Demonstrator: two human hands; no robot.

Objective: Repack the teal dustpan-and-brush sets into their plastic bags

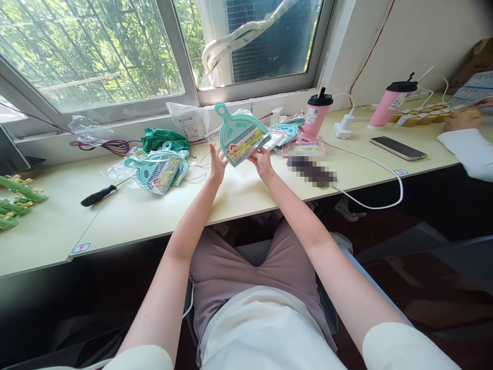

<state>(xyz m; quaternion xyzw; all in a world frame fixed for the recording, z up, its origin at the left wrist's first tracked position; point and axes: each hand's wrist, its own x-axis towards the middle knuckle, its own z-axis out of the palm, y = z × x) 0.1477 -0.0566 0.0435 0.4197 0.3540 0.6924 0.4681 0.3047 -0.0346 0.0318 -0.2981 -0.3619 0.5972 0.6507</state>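
Observation:
Both hands hold up a teal mini dustpan set (pixel 239 134) in a clear plastic wrapper above the pale desk (pixel 162 210). My left hand (pixel 216 165) grips the wrapper's left edge, fingers closed on it. My right hand (pixel 261 160) pinches the pack's lower right corner. A pile of the same teal dustpan packs (pixel 158 169) lies on the desk to the left. More packs, teal and pink (pixel 296 140), lie behind my right hand.
A black-handled screwdriver (pixel 98 196) lies left of the pile, with green items (pixel 17 200) at the far left. Two pink tumblers (pixel 316 114) (pixel 393 103), a white charger and cable (pixel 342 128), and a phone (pixel 398 148) are to the right. Another person's hand and white sleeve (pixel 464 134) work at the far right.

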